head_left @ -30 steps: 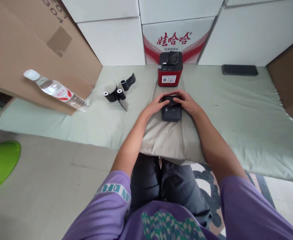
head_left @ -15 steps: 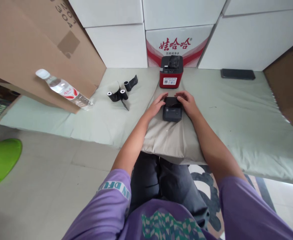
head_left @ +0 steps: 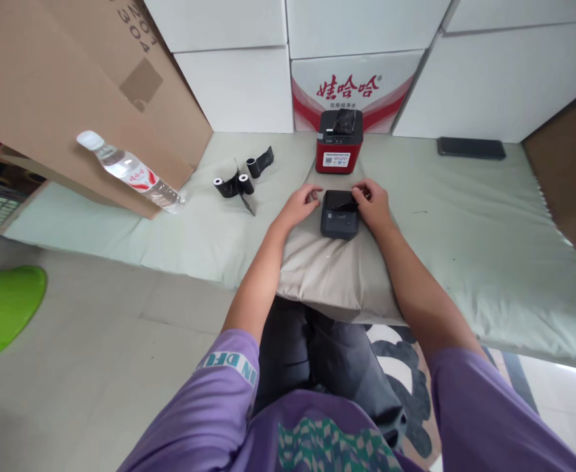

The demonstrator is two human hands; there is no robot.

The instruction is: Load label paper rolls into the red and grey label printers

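Several white boxes [head_left: 238,85] stack along the back wall, one printed with red characters [head_left: 349,82]; a brown cardboard carton [head_left: 56,85] leans at the left, contents unseen. A pale green padded mat [head_left: 464,223] covers the floor, with a beige pillow [head_left: 329,275] on it. A clear plastic water bottle [head_left: 130,174] lies tilted against the carton. A boxy red printer [head_left: 339,141] stands behind a small black printer [head_left: 339,215] on the pillow. The left hand [head_left: 300,202] rests loosely curled beside it; the right hand [head_left: 373,200] pinches its top edge. Black paper rolls [head_left: 241,180] lie nearby.
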